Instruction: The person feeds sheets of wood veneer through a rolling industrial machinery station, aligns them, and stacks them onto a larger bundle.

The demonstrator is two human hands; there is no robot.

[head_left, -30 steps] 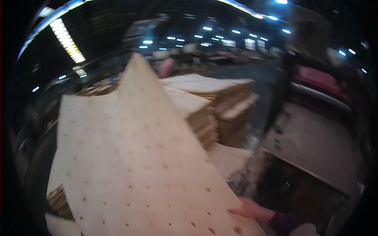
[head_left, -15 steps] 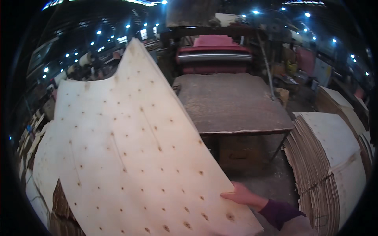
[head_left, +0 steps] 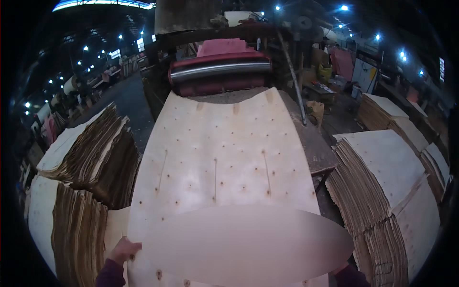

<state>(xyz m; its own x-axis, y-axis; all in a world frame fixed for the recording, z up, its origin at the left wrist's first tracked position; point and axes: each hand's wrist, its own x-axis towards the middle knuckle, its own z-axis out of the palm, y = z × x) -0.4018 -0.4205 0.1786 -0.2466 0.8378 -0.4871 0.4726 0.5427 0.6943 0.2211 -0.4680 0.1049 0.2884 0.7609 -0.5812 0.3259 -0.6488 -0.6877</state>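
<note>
A pale, knot-speckled veneer sheet (head_left: pixel 224 177) lies straight ahead of me, its curved far edge over the brown machine table (head_left: pixel 315 150), just short of the red-and-steel roller (head_left: pixel 220 71). At its left edge, my left hand (head_left: pixel 128 248) is closed on it, thumb on top. On the right, my purple sleeve (head_left: pixel 349 276) reaches the sheet's near edge, but my right hand is hidden behind a blurred oval patch covering the lower part of the sheet.
Tall veneer stacks stand left (head_left: pixel 76 225) and right (head_left: pixel 377 172) of me. A metal pole (head_left: pixel 291 81) leans by the machine's right side. Pink material (head_left: pixel 222 47) sits behind the roller. An aisle (head_left: pixel 134 110) runs along the machine's left.
My view has swung right to face the machine. The sheet has moved from the left to the centre, over the machine table. My left hand has come into view on its edge.
</note>
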